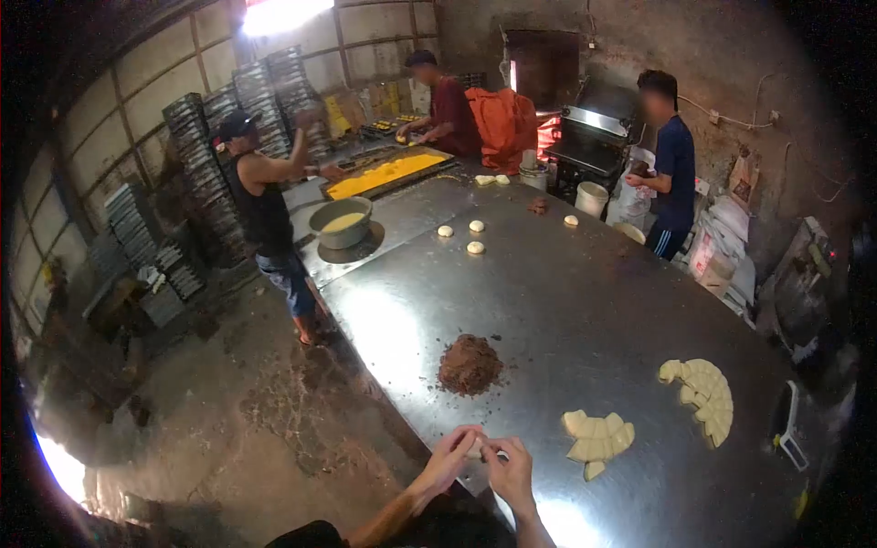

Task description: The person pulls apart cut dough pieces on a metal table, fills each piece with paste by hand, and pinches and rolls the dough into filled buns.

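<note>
While hands (510, 468) pinch dough (475, 450), basin (342, 240), liquid (344, 222) perhaps

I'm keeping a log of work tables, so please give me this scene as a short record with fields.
Left hand: pinches a small dough piece
Right hand: at the same dough piece
Work surface: metal table
Ahead of hands: brown crumbly heap
Right of hands: cut dough, two groups
Farther along: pale dough balls, bowl
Other people: person in vest, person in red, person in blue
</note>
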`<state>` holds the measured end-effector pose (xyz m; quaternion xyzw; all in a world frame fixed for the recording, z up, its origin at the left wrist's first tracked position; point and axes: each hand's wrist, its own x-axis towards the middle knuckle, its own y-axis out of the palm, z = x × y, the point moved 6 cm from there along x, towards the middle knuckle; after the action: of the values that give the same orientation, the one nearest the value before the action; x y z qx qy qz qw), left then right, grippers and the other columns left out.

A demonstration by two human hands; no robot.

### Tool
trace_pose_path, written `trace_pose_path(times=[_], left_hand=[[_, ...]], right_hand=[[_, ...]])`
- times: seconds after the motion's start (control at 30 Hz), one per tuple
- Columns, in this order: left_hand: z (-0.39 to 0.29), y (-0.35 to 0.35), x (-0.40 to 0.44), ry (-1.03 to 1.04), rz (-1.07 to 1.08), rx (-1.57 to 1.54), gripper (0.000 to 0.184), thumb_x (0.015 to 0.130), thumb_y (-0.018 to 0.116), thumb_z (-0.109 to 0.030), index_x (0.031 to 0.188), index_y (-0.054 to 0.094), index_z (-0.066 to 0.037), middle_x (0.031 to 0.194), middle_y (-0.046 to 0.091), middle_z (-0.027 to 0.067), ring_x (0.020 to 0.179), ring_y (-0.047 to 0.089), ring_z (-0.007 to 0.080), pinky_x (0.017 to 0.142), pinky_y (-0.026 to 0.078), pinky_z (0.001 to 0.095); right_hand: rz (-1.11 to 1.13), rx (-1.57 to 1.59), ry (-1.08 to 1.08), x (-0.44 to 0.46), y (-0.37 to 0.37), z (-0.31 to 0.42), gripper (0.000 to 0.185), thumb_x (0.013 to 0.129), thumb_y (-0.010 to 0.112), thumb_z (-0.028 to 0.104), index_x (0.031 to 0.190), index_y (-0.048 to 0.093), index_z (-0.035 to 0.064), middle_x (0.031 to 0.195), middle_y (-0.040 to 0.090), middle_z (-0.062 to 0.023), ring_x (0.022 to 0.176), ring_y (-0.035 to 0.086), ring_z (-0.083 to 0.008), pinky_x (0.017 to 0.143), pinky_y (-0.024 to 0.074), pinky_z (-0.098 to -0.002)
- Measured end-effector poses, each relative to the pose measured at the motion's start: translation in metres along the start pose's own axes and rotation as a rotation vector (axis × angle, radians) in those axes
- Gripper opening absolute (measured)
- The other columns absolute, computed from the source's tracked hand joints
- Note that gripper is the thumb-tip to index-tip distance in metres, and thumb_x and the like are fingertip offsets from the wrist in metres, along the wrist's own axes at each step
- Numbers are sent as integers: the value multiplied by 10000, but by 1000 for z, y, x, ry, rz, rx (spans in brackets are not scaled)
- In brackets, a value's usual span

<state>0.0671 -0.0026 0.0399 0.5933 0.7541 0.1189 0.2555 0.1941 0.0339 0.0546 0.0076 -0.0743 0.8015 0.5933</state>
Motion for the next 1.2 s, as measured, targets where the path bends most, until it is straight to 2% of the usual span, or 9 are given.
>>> trace_pose_path(times=[0.1, 0.27, 0.37, 0.5, 0.6, 0.73, 0.9, 1.07, 1.2], left_hand=[[27, 2, 4, 19, -25, 27, 269, 981, 556, -272, 1097, 559, -30, 999, 590, 38, 938, 548, 114, 836, 449, 262], [33, 23, 23, 116, 174, 384, 285, 993, 529, -279, 1130, 555, -31, 1084, 576, 59, 994, 537, 125, 881, 449, 302], [38, 54, 22, -368, 327, -247, 309, 1014, 479, -269, 1200, 534, -28, 1127, 562, 69, 1015, 541, 141, 902, 451, 321], [51, 54, 38, -268, 492, -51, 376, 1018, 463, -283, 1286, 488, -21, 1199, 552, 84, 1086, 538, 158, 941, 449, 321], [42, 52, 44, -332, 477, 231, 455, 987, 527, -326, 1309, 470, -9, 1224, 552, 106, 1116, 533, 170, 951, 448, 324], [35, 8, 88, -14, 271, 619, 535, 924, 622, -351, 1313, 496, -6, 1225, 581, 99, 1122, 539, 187, 948, 437, 321], [-3, -43, 106, -64, 213, 380, 404, 940, 604, -289, 1243, 562, -24, 1200, 593, 89, 1154, 541, 189, 978, 428, 320], [-24, -79, 115, -51, -9, 488, 356, 940, 596, -291, 1190, 604, -38, 1105, 628, 51, 1035, 560, 135, 888, 441, 280], [-31, -41, 121, 19, 171, 370, 326, 940, 604, -259, 1192, 603, -53, 1090, 631, 54, 1053, 556, 146, 899, 440, 297]], right_hand=[[-41, -182, -195, -8, -14, 11, 139, 831, 669, 13, 967, 697, 6, 943, 590, -117, 841, 631, -200, 705, 531, -279], [-132, -38, -95, -11, -43, 6, 121, 833, 663, 4, 949, 690, -14, 994, 609, -131, 852, 634, -205, 735, 522, -281], [-195, -180, -130, -15, -58, 13, 118, 835, 661, 4, 947, 682, -28, 995, 622, -139, 857, 638, -211, 746, 523, -285], [-319, -217, -169, -12, -63, 34, 145, 841, 677, 39, 979, 674, -6, 942, 635, -132, 830, 647, -205, 708, 513, -299], [-284, -366, -95, -16, -63, 23, 149, 830, 659, 5, 979, 664, -8, 911, 626, -144, 815, 646, -242, 690, 515, -315], [-232, -719, -15, -22, -56, -99, 91, 790, 623, 35, 873, 658, 28, 875, 566, -151, 904, 531, -342, 815, 444, -443], [-256, -978, -103, 27, -58, -23, 184, 863, 548, 176, 910, 623, 14, 969, 540, -169, 928, 511, -364, 857, 410, -446], [-324, -1224, -43, 68, -15, -102, 290, 906, 478, 291, 1004, 561, 31, 983, 527, -192, 950, 496, -362, 834, 375, -483], [-168, -1217, -13, 78, -7, -112, 279, 914, 478, 285, 1023, 551, 39, 961, 516, -182, 901, 487, -363, 841, 368, -489]])
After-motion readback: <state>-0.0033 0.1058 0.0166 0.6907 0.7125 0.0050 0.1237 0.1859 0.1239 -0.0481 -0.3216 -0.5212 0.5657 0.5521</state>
